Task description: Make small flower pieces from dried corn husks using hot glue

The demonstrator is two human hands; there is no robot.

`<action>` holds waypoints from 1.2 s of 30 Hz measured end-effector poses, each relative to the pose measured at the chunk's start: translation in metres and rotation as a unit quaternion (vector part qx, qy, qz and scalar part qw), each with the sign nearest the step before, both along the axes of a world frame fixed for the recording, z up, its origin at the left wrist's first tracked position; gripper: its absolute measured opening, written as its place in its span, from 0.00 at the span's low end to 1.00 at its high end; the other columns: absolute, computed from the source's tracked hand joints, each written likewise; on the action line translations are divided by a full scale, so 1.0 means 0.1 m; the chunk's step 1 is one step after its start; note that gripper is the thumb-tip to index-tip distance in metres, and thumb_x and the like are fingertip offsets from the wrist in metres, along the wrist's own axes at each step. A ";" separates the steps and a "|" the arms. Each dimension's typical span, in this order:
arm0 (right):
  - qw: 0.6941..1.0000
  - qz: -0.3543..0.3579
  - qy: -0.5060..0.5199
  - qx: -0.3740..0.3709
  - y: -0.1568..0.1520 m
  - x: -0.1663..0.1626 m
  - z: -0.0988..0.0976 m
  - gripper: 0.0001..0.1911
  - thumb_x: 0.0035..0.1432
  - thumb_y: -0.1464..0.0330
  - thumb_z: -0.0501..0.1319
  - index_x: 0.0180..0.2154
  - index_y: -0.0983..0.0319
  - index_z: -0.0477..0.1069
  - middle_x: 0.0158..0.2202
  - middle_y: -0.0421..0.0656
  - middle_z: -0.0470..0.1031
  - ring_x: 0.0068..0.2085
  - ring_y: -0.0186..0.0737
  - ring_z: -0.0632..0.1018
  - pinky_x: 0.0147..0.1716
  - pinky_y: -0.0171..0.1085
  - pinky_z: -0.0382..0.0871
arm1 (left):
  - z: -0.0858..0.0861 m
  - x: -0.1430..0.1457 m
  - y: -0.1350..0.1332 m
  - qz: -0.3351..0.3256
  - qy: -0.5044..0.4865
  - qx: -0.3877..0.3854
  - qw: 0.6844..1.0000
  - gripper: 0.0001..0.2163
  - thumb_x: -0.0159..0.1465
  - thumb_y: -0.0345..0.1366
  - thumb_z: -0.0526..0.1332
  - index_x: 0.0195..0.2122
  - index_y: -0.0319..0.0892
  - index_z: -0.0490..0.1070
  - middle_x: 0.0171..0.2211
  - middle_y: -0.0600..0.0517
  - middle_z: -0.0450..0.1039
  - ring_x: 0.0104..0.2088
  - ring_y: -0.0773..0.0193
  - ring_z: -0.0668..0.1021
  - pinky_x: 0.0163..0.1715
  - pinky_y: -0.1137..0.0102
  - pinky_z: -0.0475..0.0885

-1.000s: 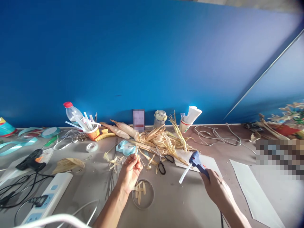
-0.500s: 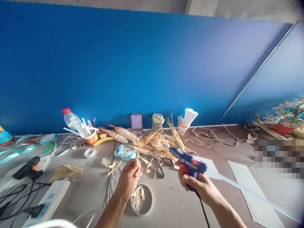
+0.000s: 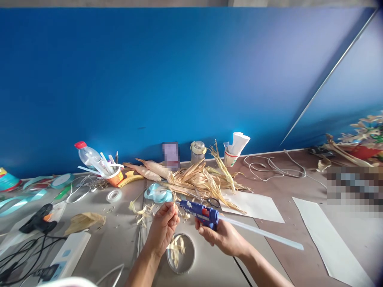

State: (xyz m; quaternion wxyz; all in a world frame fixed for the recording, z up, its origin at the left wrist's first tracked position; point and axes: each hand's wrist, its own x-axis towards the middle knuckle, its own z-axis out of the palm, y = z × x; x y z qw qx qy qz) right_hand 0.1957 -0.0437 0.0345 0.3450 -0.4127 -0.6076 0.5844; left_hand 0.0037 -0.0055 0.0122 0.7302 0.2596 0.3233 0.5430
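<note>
My right hand grips a blue hot glue gun, with a long clear glue stick poking out of its back end. The gun's nozzle is close to the fingertips of my left hand; I cannot tell whether it touches. My left fingers pinch a small piece of dry corn husk, mostly hidden by the fingers. Below, a round ring-shaped holder has husk scraps in it. Behind the gun lies a heap of dry corn husks, with black-handled scissors partly covered by the gun.
Blue ribbon, a tape roll and a cup of glue sticks lie to the left. A power strip with black cables is at the lower left. White paper sheets and a white cable are on the right.
My right hand has brought the glue gun leftward, its nozzle now beside my left fingertips. My left hand keeps its pinch in nearly the same place. The view has tilted slightly.
</note>
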 end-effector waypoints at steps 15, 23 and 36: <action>0.988 -0.032 -0.114 0.098 -0.01 -0.01 0.02 0.17 0.57 0.55 0.55 0.33 0.64 0.65 0.23 0.39 0.64 0.23 0.30 0.64 0.21 0.29 0.60 | 0.01 0.01 0.01 0.023 -0.009 -0.006 1.000 0.06 0.54 0.31 0.67 0.28 0.38 0.69 0.18 0.60 0.58 0.18 0.77 0.57 0.20 0.79 0.58; 0.984 -0.043 -0.127 0.117 -0.01 -0.03 0.04 0.17 0.57 0.56 0.55 0.33 0.64 0.65 0.24 0.39 0.65 0.24 0.32 0.66 0.22 0.30 0.62 | 0.03 0.01 0.02 0.026 0.004 -0.006 1.000 0.06 0.54 0.31 0.66 0.27 0.39 0.68 0.18 0.59 0.58 0.18 0.77 0.58 0.21 0.79 0.58; 0.991 -0.033 -0.088 0.091 0.01 -0.03 0.05 0.17 0.56 0.55 0.57 0.31 0.64 0.65 0.23 0.38 0.63 0.22 0.30 0.63 0.20 0.30 0.59 | 0.04 0.01 0.01 0.033 0.007 -0.003 0.999 0.06 0.54 0.31 0.67 0.27 0.39 0.69 0.18 0.59 0.59 0.18 0.77 0.58 0.21 0.80 0.59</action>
